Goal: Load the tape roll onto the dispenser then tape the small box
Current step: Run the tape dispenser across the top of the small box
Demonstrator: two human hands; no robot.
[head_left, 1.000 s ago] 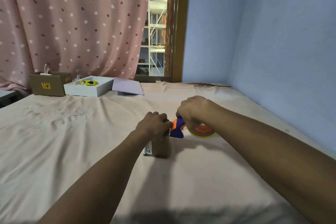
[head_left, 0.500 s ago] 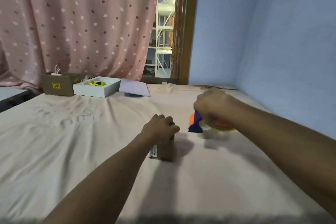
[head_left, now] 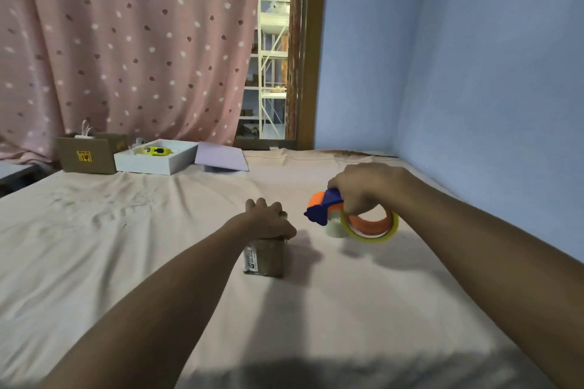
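Loading appears complete: the tape roll (head_left: 371, 229) sits on the dispenser (head_left: 320, 210), which my right hand (head_left: 363, 189) grips with curled fingers. The small box (head_left: 268, 259) stands left of that grip, apart, under my left hand (head_left: 268, 221), which presses its top. I cannot tell whether any tape is applied.

The left hand (head_left: 267, 221) rests palm-down on top of the small box (head_left: 268, 257), forearm stretched forward. The right hand (head_left: 363, 189), to the box's right and apart from it, grips the tape dispenser (head_left: 322, 210) with curled fingers.

Blue walls (head_left: 474, 73), dotted pink curtain (head_left: 126, 41), beige-sheeted surface (head_left: 94, 246).
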